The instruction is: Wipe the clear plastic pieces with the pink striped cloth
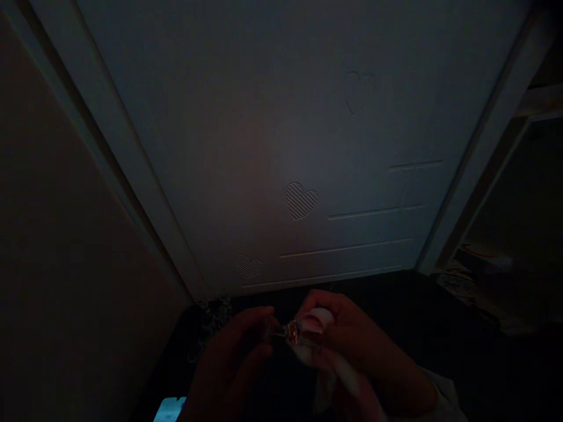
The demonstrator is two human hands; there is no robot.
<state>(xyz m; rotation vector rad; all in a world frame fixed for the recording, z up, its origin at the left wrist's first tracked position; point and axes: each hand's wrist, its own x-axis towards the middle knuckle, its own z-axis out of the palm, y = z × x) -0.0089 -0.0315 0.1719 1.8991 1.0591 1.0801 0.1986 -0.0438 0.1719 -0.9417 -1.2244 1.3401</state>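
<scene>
The view is very dark. My right hand (352, 328), at the lower centre, is closed round a soft-looking pink and white item (317, 320). Between my two hands shows a small shiny copper-coloured piece (292, 332) with a thin clear part reaching left. My left hand (237, 346) is curved, its thumb and fingers at the clear part's left end. Whether they touch it is too dark to tell. Pale, blurred material hangs below my right hand.
A pale panel with carved hearts (301, 201) and lines stands in front. A lit phone screen (169, 409) lies at the lower left. Small looped shapes (213, 316) show near the left corner. Dim items (466, 281) are at the right.
</scene>
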